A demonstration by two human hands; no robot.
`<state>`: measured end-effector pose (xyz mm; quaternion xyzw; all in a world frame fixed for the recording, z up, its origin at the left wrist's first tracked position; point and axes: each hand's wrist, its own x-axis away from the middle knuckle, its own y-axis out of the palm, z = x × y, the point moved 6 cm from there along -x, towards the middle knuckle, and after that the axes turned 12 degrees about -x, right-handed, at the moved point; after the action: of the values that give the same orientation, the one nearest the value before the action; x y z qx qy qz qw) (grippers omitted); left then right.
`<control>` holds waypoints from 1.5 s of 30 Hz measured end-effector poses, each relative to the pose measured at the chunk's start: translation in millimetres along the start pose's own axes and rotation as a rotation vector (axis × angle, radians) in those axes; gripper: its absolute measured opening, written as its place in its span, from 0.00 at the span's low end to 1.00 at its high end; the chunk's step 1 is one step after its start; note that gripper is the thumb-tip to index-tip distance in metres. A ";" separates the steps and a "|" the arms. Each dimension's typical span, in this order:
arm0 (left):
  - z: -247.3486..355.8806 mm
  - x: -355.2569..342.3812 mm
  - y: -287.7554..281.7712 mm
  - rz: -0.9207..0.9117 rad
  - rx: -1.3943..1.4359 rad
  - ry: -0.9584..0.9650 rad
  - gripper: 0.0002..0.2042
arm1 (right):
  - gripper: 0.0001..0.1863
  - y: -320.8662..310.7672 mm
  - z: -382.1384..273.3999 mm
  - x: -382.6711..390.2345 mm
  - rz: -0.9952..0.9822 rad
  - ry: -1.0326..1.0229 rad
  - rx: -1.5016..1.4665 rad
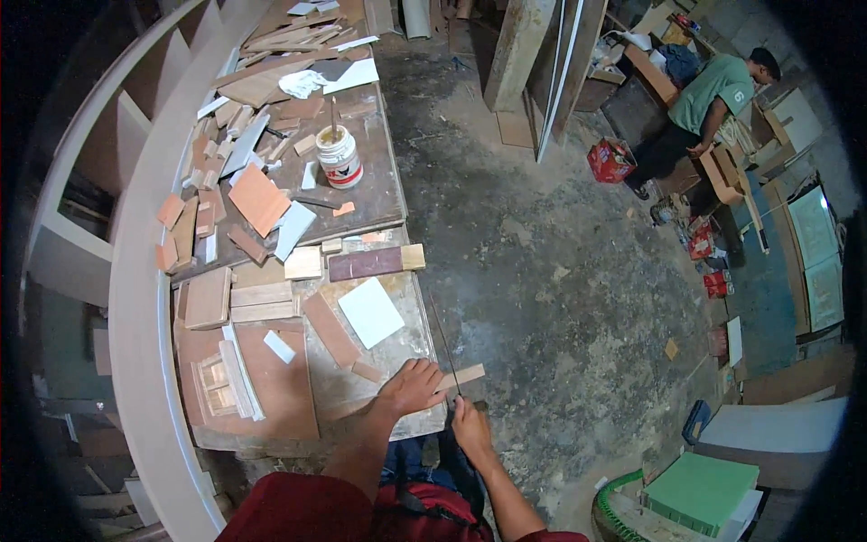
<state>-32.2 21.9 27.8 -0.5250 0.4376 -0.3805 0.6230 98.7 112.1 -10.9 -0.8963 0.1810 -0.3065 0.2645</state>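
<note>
My left hand [411, 387] presses a narrow wooden strip [466, 376] down on the worktable [415, 339] near its right edge. One end of the strip juts past the edge over the floor. My right hand [471, 426] is closed around the handle of a saw, most of it hidden in my fist. The thin dark saw blade [441, 330] points away from me, seen almost edge-on, and crosses the strip just right of my left fingers. Close to my left hand lie a small brown offcut [367, 371], a brown board [330, 329] and a white square panel [371, 313].
A white glue tub [340, 161] with a stick in it stands farther back among scattered wood offcuts [259, 199]. On the left lies a small wooden frame piece [219, 384]. A long cabinet frame [149, 316] borders the table. Far right, a person [709, 104] stands at another bench.
</note>
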 end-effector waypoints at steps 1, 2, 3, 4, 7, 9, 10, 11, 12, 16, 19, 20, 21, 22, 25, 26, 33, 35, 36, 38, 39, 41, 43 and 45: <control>0.2 -2.1 0.8 0.014 -0.002 -0.010 0.18 | 0.22 -3.0 10.9 10.2 0.007 -0.011 -0.016; 1.0 -1.3 2.4 0.026 0.006 -0.013 0.17 | 0.22 -4.0 17.6 19.4 0.017 -0.010 -0.031; 0.2 1.1 1.2 0.020 0.006 -0.017 0.17 | 0.22 -7.4 10.7 26.1 0.010 -0.010 -0.033; -0.7 3.8 -1.2 0.037 -0.010 -0.016 0.17 | 0.23 -10.9 5.6 35.5 -0.015 0.033 -0.011; 0.7 -2.1 -3.2 0.054 -0.013 -0.004 0.18 | 0.23 -9.7 7.1 13.3 -0.012 0.000 -0.007; 1.0 -1.7 1.2 0.041 -0.003 -0.005 0.18 | 0.24 -12.2 -18.9 -10.4 0.039 -0.152 -0.089; 1.0 -0.3 1.6 0.058 -0.014 0.001 0.18 | 0.24 -12.0 -14.6 -5.1 0.035 -0.149 -0.087; 0.6 -0.2 1.2 0.078 -0.023 0.015 0.18 | 0.24 -11.9 -10.1 2.2 0.053 -0.170 -0.077; -0.5 0.1 0.6 0.082 -0.021 0.021 0.18 | 0.24 -11.7 -8.2 6.5 0.074 -0.196 -0.068; -2.1 0.0 1.5 -0.007 -0.008 0.005 0.17 | 0.22 -16.9 20.7 40.8 -0.059 0.055 0.084; 1.6 -3.2 0.3 -0.011 0.002 0.028 0.17 | 0.23 -9.1 16.1 12.4 -0.031 -0.008 0.037; 1.8 -1.7 0.2 -0.009 -0.004 0.035 0.17 | 0.23 -4.8 7.7 2.1 0.004 -0.037 0.051; 2.4 -1.4 0.8 -0.011 -0.001 0.033 0.17 | 0.23 -3.8 2.7 -1.1 0.039 -0.067 0.065; 3.7 -1.3 -0.2 0.015 -0.052 0.035 0.16 | 0.23 -7.6 5.7 8.7 0.035 -0.064 0.066; 0.5 2.4 -3.9 0.032 -0.120 0.039 0.15 | 0.23 -14.6 13.8 32.9 -0.013 -0.035 0.044; 4.3 4.1 -5.0 0.026 -0.128 0.050 0.14 | 0.22 -16.9 14.0 38.3 -0.011 -0.024 0.020; 3.5 -0.1 4.0 -0.031 -0.081 0.048 0.16 | 0.19 -15.1 -12.8 -3.6 -0.033 -0.275 0.019; 1.5 3.8 3.0 0.003 -0.094 0.055 0.15 | 0.20 -15.6 9.1 28.1 -0.069 -0.185 0.007; 2.0 2.0 1.3 0.048 -0.107 0.064 0.14 | 0.20 -18.2 17.3 39.1 -0.097 -0.097 0.003; 0.3 -0.3 -0.2 0.031 -0.125 0.065 0.14 | 0.20 -18.6 15.2 34.8 -0.118 -0.023 0.008; 3.5 -0.5 0.3 0.017 -0.142 0.073 0.14 | 0.21 -18.9 14.1 31.8 -0.133 0.052 0.012; 3.5 -0.4 0.7 0.010 -0.115 0.069 0.14 | 0.21 -12.8 -10.1 -7.0 -0.092 -0.030 -0.024; 6.4 -5.4 -0.9 0.024 -0.119 0.075 0.14 | 0.22 -16.5 -12.1 -13.3 -0.046 -0.114 -0.054; 4.8 -0.2 0.3 -0.007 -0.118 0.073 0.14 | 0.21 -13.1 -6.2 1.7 -0.023 -0.159 -0.077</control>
<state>-27.7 23.7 27.9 -0.5481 0.4797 -0.3751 0.5734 98.0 119.5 1.7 -0.9294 0.1608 -0.2301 0.2397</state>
